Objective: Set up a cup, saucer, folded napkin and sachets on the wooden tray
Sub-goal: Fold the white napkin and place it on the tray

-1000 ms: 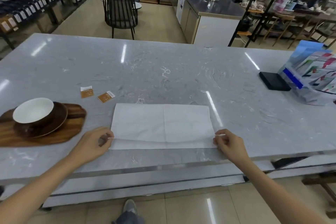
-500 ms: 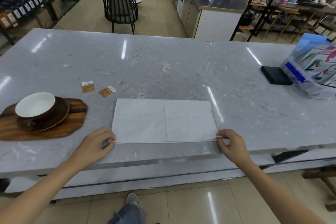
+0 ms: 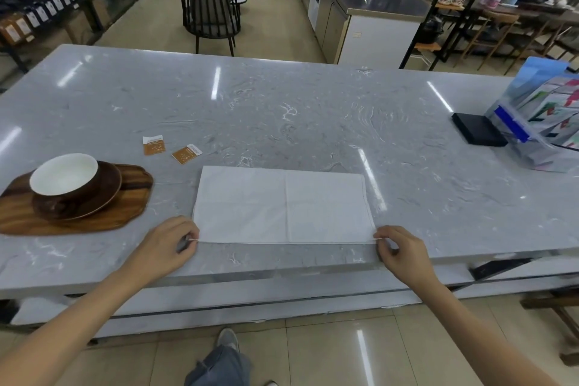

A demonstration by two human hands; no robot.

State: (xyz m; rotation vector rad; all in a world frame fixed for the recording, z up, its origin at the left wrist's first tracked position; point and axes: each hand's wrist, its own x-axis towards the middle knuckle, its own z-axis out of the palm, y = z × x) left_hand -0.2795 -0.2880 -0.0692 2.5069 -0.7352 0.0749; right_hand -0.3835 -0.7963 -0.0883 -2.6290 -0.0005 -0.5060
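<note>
A white napkin (image 3: 282, 205) lies flat on the marble counter, folded into a wide rectangle. My left hand (image 3: 169, 244) pinches its near left corner and my right hand (image 3: 404, 252) pinches its near right corner. At the left, a wooden tray (image 3: 125, 213) carries a brown saucer (image 3: 106, 194) with a cup (image 3: 65, 175), white inside, standing on it. Two orange sachets (image 3: 154, 145) (image 3: 186, 153) lie on the counter just beyond the tray, apart from it.
A black flat box (image 3: 477, 128) and a clear stand of leaflets (image 3: 545, 122) sit at the counter's right end. The counter's near edge (image 3: 282, 273) runs just below my hands. Chairs, shelves and another counter stand beyond.
The napkin's near edge, slightly raised a second ago, now lies flat and straight near the counter. Both hands keep their pinch on the corners and have barely moved.
</note>
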